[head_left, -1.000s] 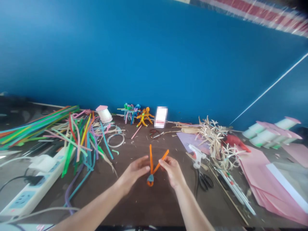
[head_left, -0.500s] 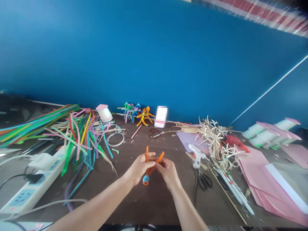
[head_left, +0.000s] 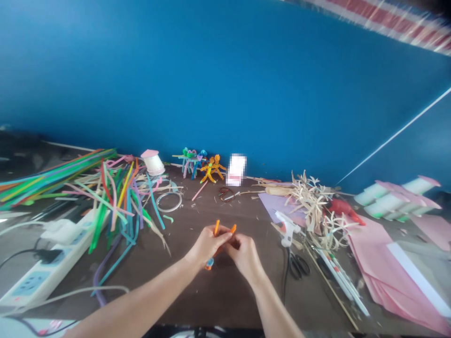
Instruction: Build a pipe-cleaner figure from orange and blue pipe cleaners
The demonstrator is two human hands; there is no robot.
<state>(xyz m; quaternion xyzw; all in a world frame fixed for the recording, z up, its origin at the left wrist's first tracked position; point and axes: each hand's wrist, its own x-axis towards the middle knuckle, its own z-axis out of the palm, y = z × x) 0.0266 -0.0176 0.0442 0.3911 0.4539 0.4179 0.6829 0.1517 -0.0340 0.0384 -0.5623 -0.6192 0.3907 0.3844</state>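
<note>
Wall (head_left: 225, 84), blue, 12 o'clock; dark brown desk (head_left: 225, 300) below, scraps scattered. Left hand (head_left: 207, 244), right hand (head_left: 244, 253): grips closed on orange pipe cleaner (head_left: 217, 228), 6 o'clock of view, two tips up, blue-and-orange end low.

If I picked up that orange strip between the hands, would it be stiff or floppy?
Probably bendy but not limp: the orange strip has two ends poking up unsupported above the left hand. It looks slim, so likely light. The blue piece near its lower end might make that end slightly heavier, though its middle is hidden.
</note>
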